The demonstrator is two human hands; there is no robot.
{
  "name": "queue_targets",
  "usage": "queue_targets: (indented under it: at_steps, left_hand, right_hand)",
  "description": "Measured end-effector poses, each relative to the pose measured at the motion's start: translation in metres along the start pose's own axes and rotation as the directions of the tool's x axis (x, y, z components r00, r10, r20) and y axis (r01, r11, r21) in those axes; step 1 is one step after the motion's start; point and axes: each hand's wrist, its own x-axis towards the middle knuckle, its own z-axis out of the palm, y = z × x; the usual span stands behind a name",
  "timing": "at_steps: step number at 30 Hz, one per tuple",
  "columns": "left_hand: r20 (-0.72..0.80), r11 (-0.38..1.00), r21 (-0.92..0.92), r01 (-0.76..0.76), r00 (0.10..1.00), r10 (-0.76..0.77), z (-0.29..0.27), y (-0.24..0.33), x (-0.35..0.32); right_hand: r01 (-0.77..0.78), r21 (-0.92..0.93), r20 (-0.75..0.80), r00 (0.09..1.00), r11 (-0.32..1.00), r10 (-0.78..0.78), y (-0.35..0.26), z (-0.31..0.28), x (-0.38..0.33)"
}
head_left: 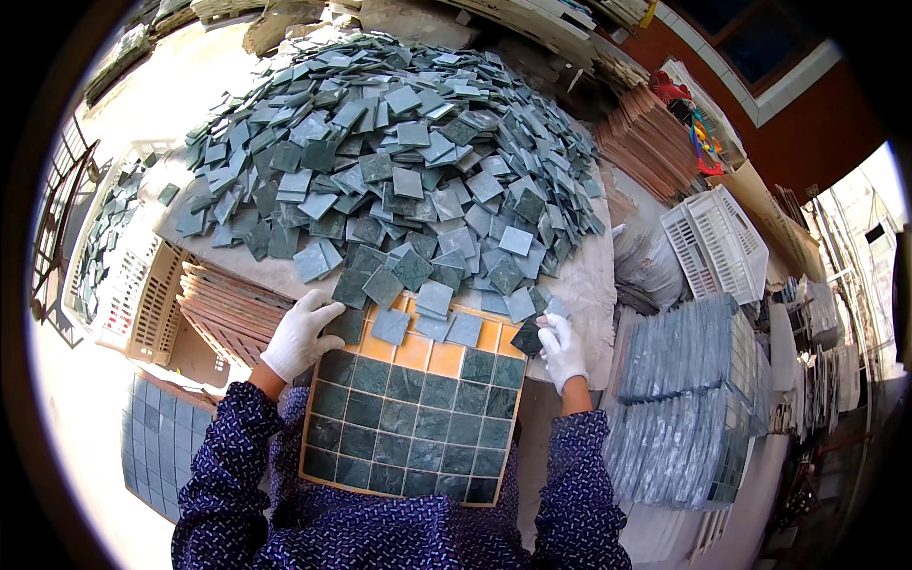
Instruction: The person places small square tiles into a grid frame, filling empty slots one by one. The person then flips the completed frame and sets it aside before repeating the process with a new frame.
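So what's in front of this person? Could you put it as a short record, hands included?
Left hand: white-gloved, thumb and fingers beside a green tile at the tray's upper left; grip unclear
Right hand: white-gloved, holding a dark tile near the upper right corner
Tray: orange-based, gridded; lower part filled with green squares, loose tiles lying across its upper edge
Beyond the tray: large heap of loose square tiles
Right side: white crate, stacked sheets

White-gloved hands (298, 337) flank a partly tiled orange tray (411, 352), the right one (564, 351) holding a dark tile (525, 337).
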Motion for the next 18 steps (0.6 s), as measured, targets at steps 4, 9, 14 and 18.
queue_targets:
  at_steps: [4, 9, 14, 18]
  left_hand:
    - [0.049, 0.999, 0.023, -0.039, 0.998, 0.037, -0.006, 0.003, -0.002]
    - [0.026, 0.997, 0.065, 0.040, 0.999, -0.042, 0.001, 0.012, -0.009]
    - [-0.018, 0.986, 0.144, 0.080, 0.997, -0.078, 0.004, 0.026, -0.017]
    - [-0.128, 0.964, 0.263, 0.028, 0.992, 0.006, 0.018, 0.035, -0.029]
  right_hand:
    - [0.129, -0.134, 0.095, 0.989, 0.983, -0.116, 0.006, 0.009, 0.010]
    - [0.434, -0.404, 0.073, 0.893, 0.805, -0.444, 0.013, 0.013, 0.015]
    - [0.506, -0.541, 0.241, 0.859, 0.672, -0.453, -0.001, 0.015, 0.001]
    - [0.488, -0.603, 0.234, 0.865, 0.632, -0.444, -0.011, 0.010, -0.014]
